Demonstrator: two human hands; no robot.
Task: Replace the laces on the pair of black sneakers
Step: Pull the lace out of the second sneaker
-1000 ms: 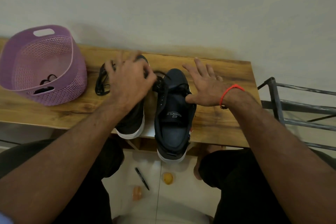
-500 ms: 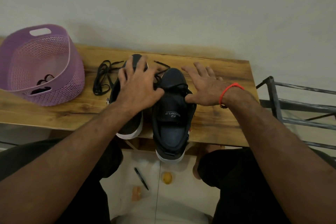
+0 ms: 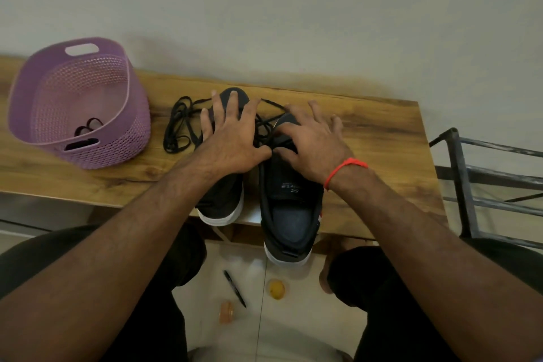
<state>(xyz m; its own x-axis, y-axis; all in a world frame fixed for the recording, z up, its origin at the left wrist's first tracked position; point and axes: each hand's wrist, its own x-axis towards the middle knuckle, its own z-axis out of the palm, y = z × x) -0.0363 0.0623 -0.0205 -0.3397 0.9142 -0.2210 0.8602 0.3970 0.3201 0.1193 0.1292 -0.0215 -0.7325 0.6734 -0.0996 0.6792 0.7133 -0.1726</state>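
Two black sneakers with white soles stand side by side on the wooden table (image 3: 382, 138), heels toward me. My left hand (image 3: 232, 138) lies flat on top of the left sneaker (image 3: 223, 200), fingers spread over its toe. My right hand (image 3: 311, 144) rests with straight fingers on the front of the right sneaker (image 3: 289, 214), whose heel overhangs the table edge. A loose black lace (image 3: 179, 126) lies bundled on the table left of the shoes. More black lace (image 3: 266, 123) runs between the two hands.
A purple perforated basket (image 3: 117, 132) stands at the table's left with dark items inside. A metal rack (image 3: 470, 179) is at the right. On the floor below lie a pen (image 3: 235, 288), a yellow ball (image 3: 276, 289) and a small orange object (image 3: 226, 311).
My left hand has flattened onto the left sneaker after dropping the lace bundle beside it. My right hand has shifted left from the table onto the right sneaker's front.
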